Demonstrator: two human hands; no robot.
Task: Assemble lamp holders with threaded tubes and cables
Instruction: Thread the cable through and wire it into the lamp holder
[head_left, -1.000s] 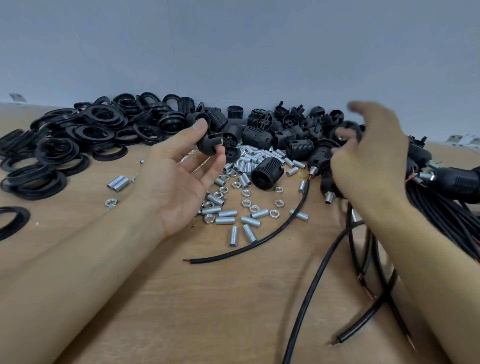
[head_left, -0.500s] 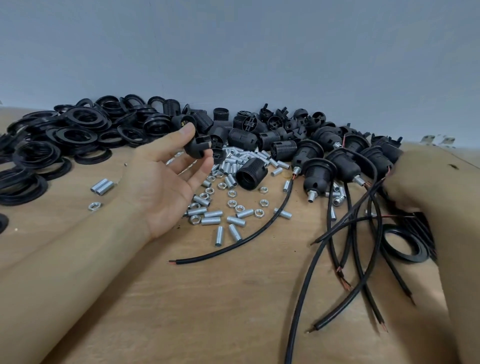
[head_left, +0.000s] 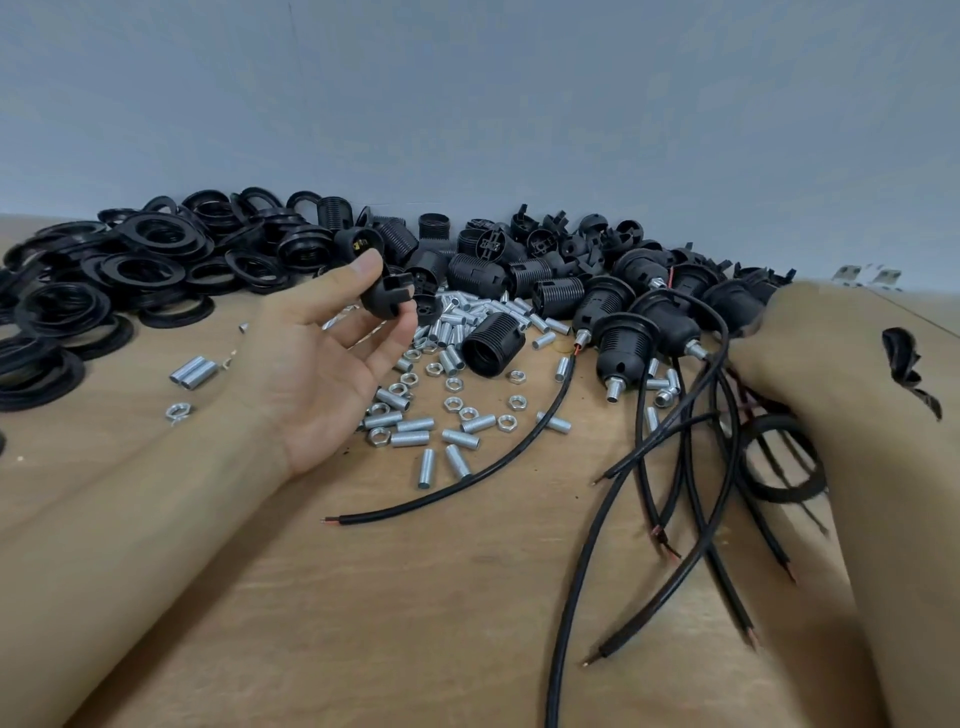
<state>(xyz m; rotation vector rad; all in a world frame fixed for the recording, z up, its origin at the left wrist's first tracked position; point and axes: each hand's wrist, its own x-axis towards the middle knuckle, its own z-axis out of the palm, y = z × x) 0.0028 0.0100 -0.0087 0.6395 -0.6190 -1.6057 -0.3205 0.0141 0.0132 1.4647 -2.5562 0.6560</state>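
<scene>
Palm up over the light brown wooden tabletop (head_left: 415, 623), the left hand (head_left: 317, 374) pinches a small black domed plastic lamp-holder cap (head_left: 387, 296) between thumb tip and fingertips, the other fingers loosely spread and slightly curled. To the far left spreads a heap of flat black plastic collar rings (head_left: 130, 270), some stacked, some overlapping. Behind the held cap, along the pale grey wall (head_left: 467, 104), sits a pile of black ribbed plastic lamp-holder bodies (head_left: 478, 275), and one ribbed black holder barrel (head_left: 493, 343) lies on its side just right of the left hand's fingers. Around and in front of that barrel are scattered short silver threaded metal tubes (head_left: 415, 425) and small silver hex nuts (head_left: 453, 404); two more tubes and a nut lie apart, left of the wrist. A single black cable (head_left: 467, 478) with a bared end curves from the barrel area toward the near centre. Further right stands a row of assembled black holders with silver tube ends (head_left: 621, 348), and a bundle of black cables (head_left: 685, 493) with stripped reddish tips fans toward the near edge. The right hand (head_left: 769, 364) reaches in from the right onto that bundle, blurred; whether its fingers close on the cables cannot be told. A black ring (head_left: 779, 493) lies partly under the right forearm.
</scene>
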